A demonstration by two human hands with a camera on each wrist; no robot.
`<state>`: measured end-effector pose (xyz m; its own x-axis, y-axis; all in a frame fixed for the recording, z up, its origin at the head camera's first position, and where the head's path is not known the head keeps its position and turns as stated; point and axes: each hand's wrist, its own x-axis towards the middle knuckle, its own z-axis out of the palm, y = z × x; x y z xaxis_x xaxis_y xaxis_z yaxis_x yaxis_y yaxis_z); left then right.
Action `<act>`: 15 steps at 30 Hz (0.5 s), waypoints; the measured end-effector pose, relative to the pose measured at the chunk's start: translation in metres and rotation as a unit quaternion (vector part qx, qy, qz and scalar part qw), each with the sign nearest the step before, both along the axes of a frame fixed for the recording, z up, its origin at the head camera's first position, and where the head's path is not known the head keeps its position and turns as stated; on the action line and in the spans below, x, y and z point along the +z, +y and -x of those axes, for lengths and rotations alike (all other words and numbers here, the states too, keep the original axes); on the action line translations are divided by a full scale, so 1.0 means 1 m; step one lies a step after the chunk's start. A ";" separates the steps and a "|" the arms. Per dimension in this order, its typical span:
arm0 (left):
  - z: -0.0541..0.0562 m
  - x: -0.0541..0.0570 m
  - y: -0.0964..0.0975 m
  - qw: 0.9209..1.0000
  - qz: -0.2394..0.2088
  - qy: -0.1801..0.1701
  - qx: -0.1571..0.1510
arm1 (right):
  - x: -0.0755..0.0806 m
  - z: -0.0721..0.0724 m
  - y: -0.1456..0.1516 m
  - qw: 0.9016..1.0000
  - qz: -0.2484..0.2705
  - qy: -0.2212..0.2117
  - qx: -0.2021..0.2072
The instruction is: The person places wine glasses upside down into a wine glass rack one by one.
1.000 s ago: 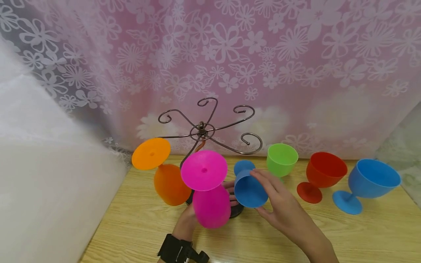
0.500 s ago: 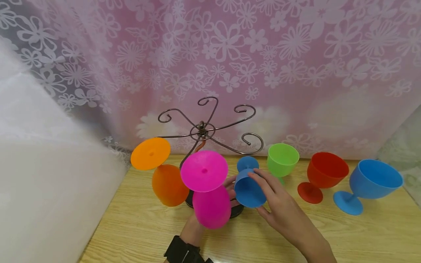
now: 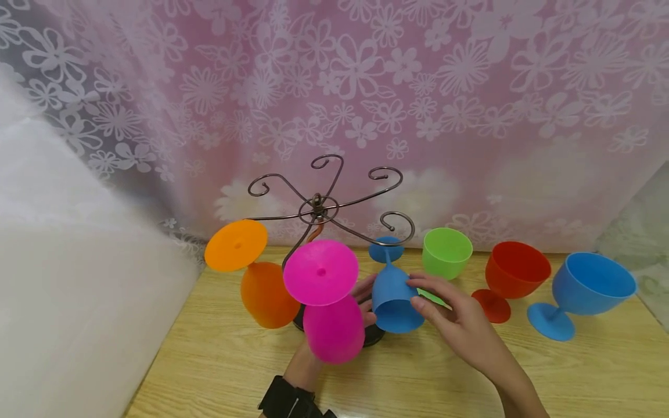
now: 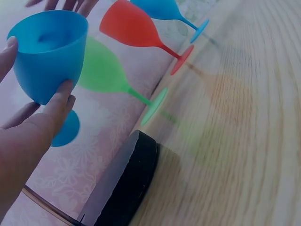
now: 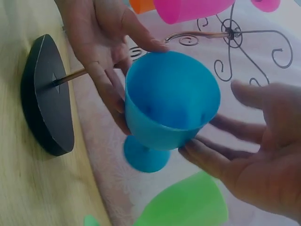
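Observation:
A blue plastic goblet [image 3: 391, 285] hangs mouth down and tilted in front of the rack, its foot up near one curled hook. My left hand [image 5: 106, 40] holds its bowl, thumb at the rim and fingers along the side; in the head view a pink goblet [image 3: 334, 331] partly covers this hand. From the other side my right hand [image 3: 467, 328] reaches the bowl. In the right wrist view its fingers touch the bowl's underside while the thumb stands away from the rim. The metal rack [image 3: 317, 210] spreads several curled arms above.
An orange goblet [image 3: 269, 296] hangs upside down left of the pink one. Upright on the wooden table [image 3: 209, 371] at right stand a green goblet [image 3: 444, 258], a red goblet [image 3: 514, 278] and another blue goblet [image 3: 585, 293]. The rack's black base [image 5: 49, 99] sits behind the hands.
The blue goblet has tipped so its mouth faces further down, its foot rising toward the hook. My right thumb has moved up from below the bowl to its side.

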<state>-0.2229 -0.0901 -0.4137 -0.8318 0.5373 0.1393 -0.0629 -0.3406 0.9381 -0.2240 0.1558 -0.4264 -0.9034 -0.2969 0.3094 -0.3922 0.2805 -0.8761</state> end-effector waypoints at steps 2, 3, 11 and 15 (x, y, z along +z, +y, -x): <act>0.003 -0.008 -0.002 1.000 0.003 0.018 -0.002 | -0.001 0.001 0.000 1.000 0.007 -0.024 -0.015; 0.004 -0.009 -0.002 1.000 0.004 0.023 -0.002 | -0.001 0.002 0.000 0.999 0.005 -0.034 -0.022; 0.008 -0.012 -0.001 0.995 -0.051 0.005 -0.081 | -0.006 0.009 0.003 0.994 -0.026 -0.097 -0.043; 0.009 -0.009 0.001 0.996 -0.019 0.043 -0.081 | -0.010 0.014 0.005 0.989 -0.023 -0.144 -0.011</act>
<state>-0.2314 -0.0892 -0.4231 -0.7183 0.6569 0.2290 -0.0403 -0.3680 0.9290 -0.2377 0.1610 -0.4360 -0.9587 -0.2834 0.0252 -0.1215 0.3278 -0.9369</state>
